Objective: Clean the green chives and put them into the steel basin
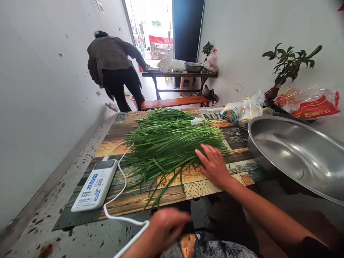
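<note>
A large heap of long green chives (169,143) lies across a low patterned wooden table (129,199). My right hand (213,165) rests flat on the near right side of the heap, fingers stretched out and apart. My left hand (168,225) hangs below the table's near edge, blurred, with its fingers curled inward; I cannot make out anything in it. A white cable (122,177) runs past it from a white power bank (95,184) on the table's left end.
A big steel basin (298,154) sits at the right, with plastic bags (242,111) and a potted plant (287,68) behind it. A person in a dark jacket (113,68) stands by a far table (180,74) and a wooden bench (174,102).
</note>
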`<move>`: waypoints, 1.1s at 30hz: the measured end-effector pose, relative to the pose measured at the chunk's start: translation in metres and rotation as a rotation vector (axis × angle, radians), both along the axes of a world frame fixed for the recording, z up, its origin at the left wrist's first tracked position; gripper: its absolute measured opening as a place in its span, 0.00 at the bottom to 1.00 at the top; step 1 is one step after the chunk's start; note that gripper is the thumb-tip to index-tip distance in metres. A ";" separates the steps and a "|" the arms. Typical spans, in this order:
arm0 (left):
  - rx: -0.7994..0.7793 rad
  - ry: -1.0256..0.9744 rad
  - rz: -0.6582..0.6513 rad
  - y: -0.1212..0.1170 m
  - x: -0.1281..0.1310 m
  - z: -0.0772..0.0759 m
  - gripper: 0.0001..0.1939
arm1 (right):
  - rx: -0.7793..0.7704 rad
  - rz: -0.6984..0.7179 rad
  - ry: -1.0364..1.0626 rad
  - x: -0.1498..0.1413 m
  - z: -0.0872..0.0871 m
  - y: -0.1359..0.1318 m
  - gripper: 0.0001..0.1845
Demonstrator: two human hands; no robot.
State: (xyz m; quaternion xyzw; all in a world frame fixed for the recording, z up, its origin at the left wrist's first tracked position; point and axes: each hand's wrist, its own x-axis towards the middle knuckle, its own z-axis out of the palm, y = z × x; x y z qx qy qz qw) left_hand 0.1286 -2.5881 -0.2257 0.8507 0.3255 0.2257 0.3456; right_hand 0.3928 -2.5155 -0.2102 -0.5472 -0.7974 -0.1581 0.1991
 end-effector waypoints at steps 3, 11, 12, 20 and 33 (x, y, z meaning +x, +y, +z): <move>0.332 0.228 0.335 0.032 0.049 0.017 0.29 | 0.050 0.013 -0.054 0.003 -0.004 0.026 0.40; 0.472 0.617 0.642 0.128 0.066 0.007 0.55 | 0.091 0.072 -0.097 0.013 -0.006 0.061 0.45; 0.477 0.635 0.648 0.136 0.064 0.009 0.55 | 0.096 0.085 -0.102 0.016 -0.008 0.064 0.44; 0.560 0.700 0.563 0.184 0.058 0.019 0.45 | 0.143 0.091 -0.130 0.017 -0.015 0.087 0.35; 0.579 0.675 0.514 0.235 0.063 0.019 0.43 | 0.099 0.003 -0.074 0.008 -0.018 0.127 0.31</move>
